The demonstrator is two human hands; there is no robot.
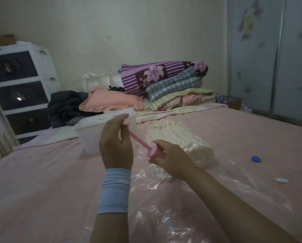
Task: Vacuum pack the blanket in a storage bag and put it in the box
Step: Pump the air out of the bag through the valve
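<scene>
Pink pump (152, 149): just before the bagged blanket (180, 137), your left hand (116, 146) grips its rod, right hand (171, 160) its barrel | box (89, 135) left of blanket | risk: tilt the barrel, seal likely breaks, air returns.

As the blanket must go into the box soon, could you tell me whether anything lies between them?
Only the pink pump, gripped by the left hand and right hand, comes between the blanket and the white box.

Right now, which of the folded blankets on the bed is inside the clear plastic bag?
The cream ribbed blanket mid-bed; the purple floral blanket, grey checked blanket and striped quilt sit stacked uncovered behind it.
</scene>
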